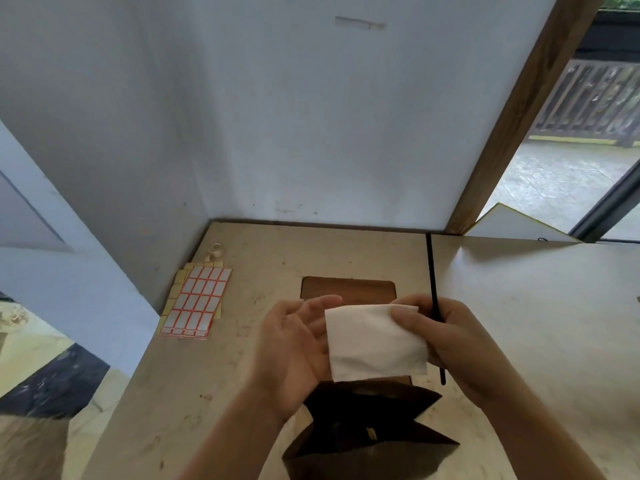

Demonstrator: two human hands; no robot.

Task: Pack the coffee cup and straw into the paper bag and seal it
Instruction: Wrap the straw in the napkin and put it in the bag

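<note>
At the tabletop's near edge the dark paper bag (367, 434) stands open and unsealed; whether the cup is inside is hidden. Above its mouth, the right hand (453, 344) pinches a folded white napkin (377, 341) and thin black straw (434, 306); the left hand (294, 344) lies relaxed beside the napkin. Sticker sheets (195, 303) wait at the left edge.

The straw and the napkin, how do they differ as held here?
The straw is black, thin and rigid, sticking out past the right hand at both ends; the napkin is white, broad and folded flat. The straw stands nearly upright; the napkin faces the camera. Both are held by the right hand above the paper bag.
</note>
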